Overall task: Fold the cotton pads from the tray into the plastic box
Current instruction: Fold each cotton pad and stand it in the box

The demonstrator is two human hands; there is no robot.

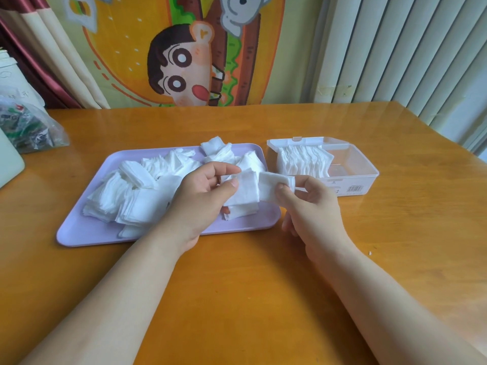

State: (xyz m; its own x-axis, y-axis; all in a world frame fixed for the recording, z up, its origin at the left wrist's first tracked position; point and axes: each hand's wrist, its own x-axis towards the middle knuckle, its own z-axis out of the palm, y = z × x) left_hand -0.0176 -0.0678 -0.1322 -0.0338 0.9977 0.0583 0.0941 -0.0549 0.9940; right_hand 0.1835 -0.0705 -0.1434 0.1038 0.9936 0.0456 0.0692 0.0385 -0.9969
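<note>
A lilac tray (87, 230) on the wooden table holds several loose white cotton pads (126, 191). My left hand (203, 193) hovers over the tray's right part and pinches a white cotton pad (245, 191) between thumb and fingers. My right hand (311, 206) pinches a second, folded pad (274, 185) just right of the first, above the tray's right edge. The clear plastic box (355, 167) stands open to the right of the tray, with a row of folded pads (303, 162) upright in its left half.
A plastic bag of small packets (29, 127) and a white object (8, 159) lie at the table's left edge. A cartoon hanging and curtains back the table. Bare wood stretches in front of the tray and right of the box.
</note>
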